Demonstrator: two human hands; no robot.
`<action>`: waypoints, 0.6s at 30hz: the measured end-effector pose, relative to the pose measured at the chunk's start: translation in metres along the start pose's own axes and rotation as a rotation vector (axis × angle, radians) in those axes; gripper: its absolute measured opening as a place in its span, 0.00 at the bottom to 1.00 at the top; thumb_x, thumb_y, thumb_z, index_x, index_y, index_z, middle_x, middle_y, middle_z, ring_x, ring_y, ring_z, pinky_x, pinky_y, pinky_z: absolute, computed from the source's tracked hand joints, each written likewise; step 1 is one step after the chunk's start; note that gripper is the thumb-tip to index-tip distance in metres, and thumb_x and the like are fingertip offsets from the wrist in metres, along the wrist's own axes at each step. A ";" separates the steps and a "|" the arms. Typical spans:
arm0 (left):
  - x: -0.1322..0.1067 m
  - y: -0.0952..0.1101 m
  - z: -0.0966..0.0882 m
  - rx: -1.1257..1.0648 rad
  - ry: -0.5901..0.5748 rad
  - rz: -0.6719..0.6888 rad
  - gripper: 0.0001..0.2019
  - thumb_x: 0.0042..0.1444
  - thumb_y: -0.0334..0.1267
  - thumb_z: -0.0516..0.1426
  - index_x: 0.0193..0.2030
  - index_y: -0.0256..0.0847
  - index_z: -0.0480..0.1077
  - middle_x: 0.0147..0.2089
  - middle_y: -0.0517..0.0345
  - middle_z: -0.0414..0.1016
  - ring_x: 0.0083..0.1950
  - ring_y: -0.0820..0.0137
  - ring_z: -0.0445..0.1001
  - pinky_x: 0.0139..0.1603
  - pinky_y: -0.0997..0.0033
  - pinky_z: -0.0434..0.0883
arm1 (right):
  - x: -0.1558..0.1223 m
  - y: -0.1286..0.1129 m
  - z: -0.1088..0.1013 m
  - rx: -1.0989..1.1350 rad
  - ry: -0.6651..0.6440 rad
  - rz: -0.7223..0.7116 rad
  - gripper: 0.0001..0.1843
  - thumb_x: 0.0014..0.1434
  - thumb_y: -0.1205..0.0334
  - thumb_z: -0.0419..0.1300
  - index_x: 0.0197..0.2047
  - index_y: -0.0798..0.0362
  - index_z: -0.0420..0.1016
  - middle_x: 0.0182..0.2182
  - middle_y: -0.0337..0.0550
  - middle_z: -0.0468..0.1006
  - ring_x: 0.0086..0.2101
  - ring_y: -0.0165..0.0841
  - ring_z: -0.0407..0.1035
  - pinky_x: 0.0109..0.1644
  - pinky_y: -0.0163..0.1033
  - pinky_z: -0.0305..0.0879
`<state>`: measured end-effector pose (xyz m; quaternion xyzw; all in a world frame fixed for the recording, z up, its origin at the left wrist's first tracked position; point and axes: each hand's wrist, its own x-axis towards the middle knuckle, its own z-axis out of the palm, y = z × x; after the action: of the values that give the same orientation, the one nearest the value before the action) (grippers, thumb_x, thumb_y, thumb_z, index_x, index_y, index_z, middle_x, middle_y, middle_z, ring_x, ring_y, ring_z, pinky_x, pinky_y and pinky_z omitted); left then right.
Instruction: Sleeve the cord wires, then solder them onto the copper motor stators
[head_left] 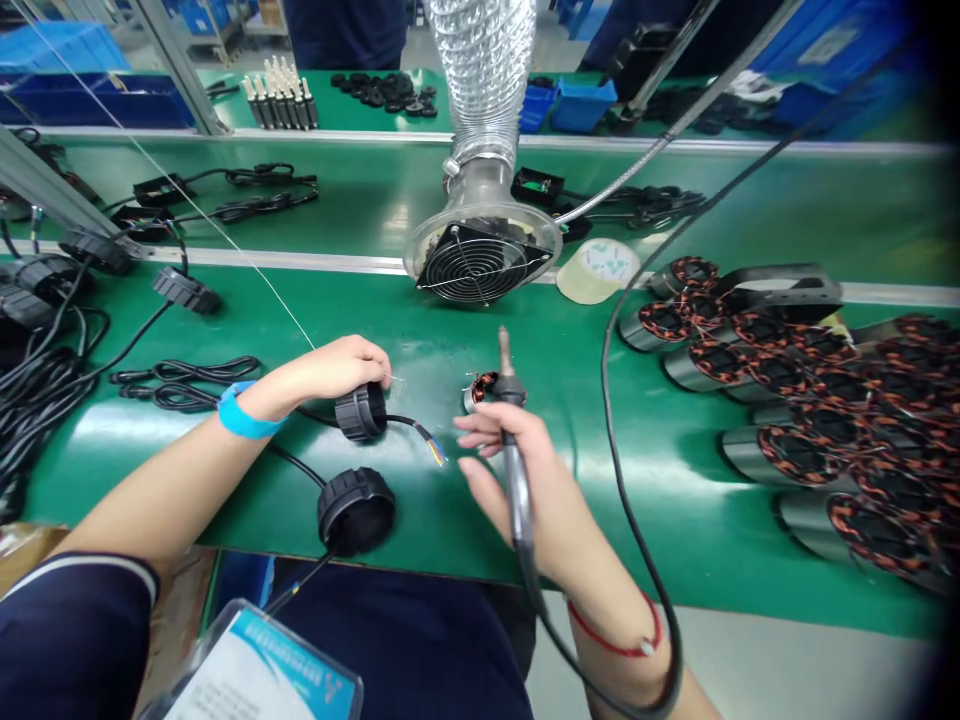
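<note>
My left hand [341, 368] pinches thin solder wire [281, 298], whose short end sticks out past the fingertips. Just below those fingers sits a black ribbed cap [361, 411], and from it a black cable [405, 420] ends in bared coloured leads. In my right hand [536, 480] is a soldering iron [517, 490], its tip pointing away from me; the fingers are partly stretched. Beyond that hand lies a small copper-wound stator [480, 390], partly hidden by the iron and fingers. A second black ribbed cap [356, 510] rests nearer the bench's front edge.
A fume extractor fan [484, 265] hangs over the bench's middle. Many copper-wound stators [799, 455] stand at the right, near a tape roll [598, 270]. Coiled black cables [187, 383] and capped cables [187, 290] lie left. The iron's cord [611, 400] loops across the right side.
</note>
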<state>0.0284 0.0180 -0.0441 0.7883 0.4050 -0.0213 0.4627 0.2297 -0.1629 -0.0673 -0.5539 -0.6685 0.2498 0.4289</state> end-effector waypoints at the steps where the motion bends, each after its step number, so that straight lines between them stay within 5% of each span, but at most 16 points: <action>1: -0.001 0.001 0.001 0.001 0.004 -0.002 0.11 0.47 0.37 0.50 0.27 0.37 0.73 0.33 0.55 0.77 0.36 0.68 0.69 0.40 0.70 0.63 | -0.002 -0.005 0.006 -0.003 -0.023 -0.006 0.25 0.59 0.66 0.58 0.58 0.47 0.57 0.46 0.48 0.77 0.40 0.35 0.76 0.43 0.44 0.76; 6: -0.001 -0.005 0.002 0.014 0.013 0.005 0.12 0.48 0.37 0.49 0.28 0.37 0.73 0.33 0.56 0.76 0.35 0.69 0.68 0.38 0.71 0.63 | -0.004 -0.012 0.033 0.007 0.156 -0.042 0.24 0.60 0.70 0.57 0.58 0.46 0.57 0.41 0.44 0.76 0.38 0.33 0.76 0.40 0.41 0.76; 11: -0.010 0.000 0.004 0.056 -0.055 0.115 0.10 0.53 0.38 0.50 0.33 0.37 0.72 0.36 0.57 0.75 0.37 0.70 0.69 0.40 0.72 0.63 | 0.005 -0.004 0.038 -0.012 0.300 -0.046 0.22 0.60 0.72 0.57 0.55 0.46 0.60 0.37 0.41 0.77 0.37 0.32 0.75 0.43 0.41 0.75; 15: -0.027 0.026 0.015 -0.009 0.229 0.157 0.11 0.62 0.41 0.47 0.35 0.39 0.65 0.34 0.60 0.69 0.34 0.73 0.64 0.37 0.74 0.62 | 0.011 0.001 0.041 0.123 0.357 0.019 0.20 0.60 0.69 0.56 0.54 0.47 0.59 0.35 0.40 0.77 0.37 0.32 0.75 0.45 0.44 0.74; 18: -0.034 0.046 0.025 0.000 0.230 0.265 0.09 0.63 0.39 0.47 0.33 0.39 0.61 0.32 0.63 0.66 0.32 0.74 0.62 0.36 0.74 0.61 | 0.012 0.002 0.044 0.245 0.390 0.084 0.19 0.60 0.68 0.56 0.53 0.47 0.57 0.34 0.39 0.75 0.35 0.32 0.76 0.42 0.43 0.75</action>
<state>0.0440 -0.0326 -0.0117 0.8320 0.3481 0.1302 0.4119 0.1928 -0.1443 -0.0878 -0.5628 -0.5139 0.2353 0.6031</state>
